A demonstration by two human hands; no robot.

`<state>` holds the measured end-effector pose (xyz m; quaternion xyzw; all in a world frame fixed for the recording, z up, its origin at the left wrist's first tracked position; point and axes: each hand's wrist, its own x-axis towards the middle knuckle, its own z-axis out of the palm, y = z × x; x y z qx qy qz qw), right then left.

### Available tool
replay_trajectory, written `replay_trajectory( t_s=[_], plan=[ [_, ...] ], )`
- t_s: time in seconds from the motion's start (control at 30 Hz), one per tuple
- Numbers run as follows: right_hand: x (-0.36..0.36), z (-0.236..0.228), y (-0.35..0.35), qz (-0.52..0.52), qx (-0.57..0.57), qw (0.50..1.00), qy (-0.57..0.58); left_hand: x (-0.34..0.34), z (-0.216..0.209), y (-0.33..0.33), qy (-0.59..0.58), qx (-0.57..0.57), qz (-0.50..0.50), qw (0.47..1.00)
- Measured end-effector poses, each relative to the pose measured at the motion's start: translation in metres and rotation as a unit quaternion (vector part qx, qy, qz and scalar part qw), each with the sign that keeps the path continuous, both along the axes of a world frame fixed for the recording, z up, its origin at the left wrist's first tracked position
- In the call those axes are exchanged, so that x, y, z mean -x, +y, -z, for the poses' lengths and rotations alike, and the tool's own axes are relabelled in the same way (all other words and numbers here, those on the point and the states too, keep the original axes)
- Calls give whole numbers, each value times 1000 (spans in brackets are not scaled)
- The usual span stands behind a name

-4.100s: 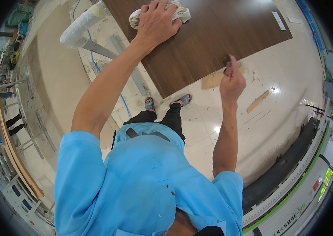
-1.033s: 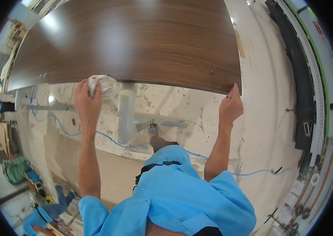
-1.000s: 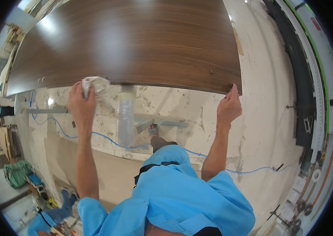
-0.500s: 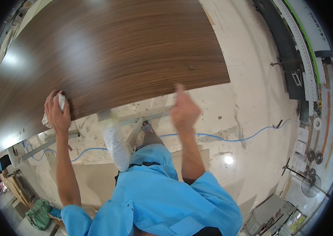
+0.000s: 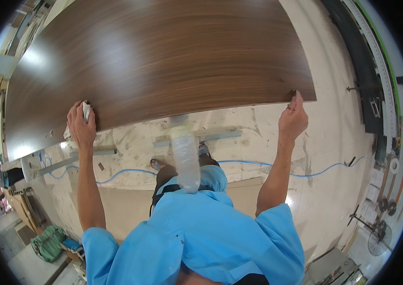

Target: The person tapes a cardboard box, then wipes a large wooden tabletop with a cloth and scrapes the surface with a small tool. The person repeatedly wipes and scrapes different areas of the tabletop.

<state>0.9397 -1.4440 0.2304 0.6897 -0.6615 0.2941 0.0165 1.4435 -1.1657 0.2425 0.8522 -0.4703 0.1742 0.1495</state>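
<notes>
A large dark brown wood-grain board (image 5: pixel 177 61) lies in front of me, its near edge running across at hand height. My left hand (image 5: pixel 81 124) is closed round a crumpled white cloth (image 5: pixel 86 111) and rests on the board's near left part. At the near right corner, my right hand (image 5: pixel 294 118) is closed with its fingertips at the board's surface near the edge. Whatever those fingers pinch, if anything, is too small to make out. A clear plastic bottle-like container (image 5: pixel 185 159) sticks out from my waist toward the board.
A blue hose (image 5: pixel 242 162) snakes over the pale, stained floor below the board. Metal bars (image 5: pixel 225 136) run under the near edge. Along the right side stands a long dark machine (image 5: pixel 349 61); a fan (image 5: pixel 379 240) is at lower right. A green bag (image 5: pixel 48 243) lies at lower left.
My right hand has swung right, from short of the board's near edge to its near right corner. The view has shifted; my left hand keeps its hold on the cloth.
</notes>
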Motion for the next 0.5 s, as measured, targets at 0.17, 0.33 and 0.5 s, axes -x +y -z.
replay_trajectory(
  t_s=[0.17, 0.33, 0.5],
  plan=[
    [-83, 2, 61, -69, 16, 997, -26, -67, -4, 56, -7, -4, -113, 994],
    [-162, 1, 119, -109, 37, 993, -21, -93, 4, 69, -20, 27, -79, 996],
    [-262, 13, 193, -193, 47, 977, -75, -91, 10, 63, -40, 14, -66, 997]
  ],
)
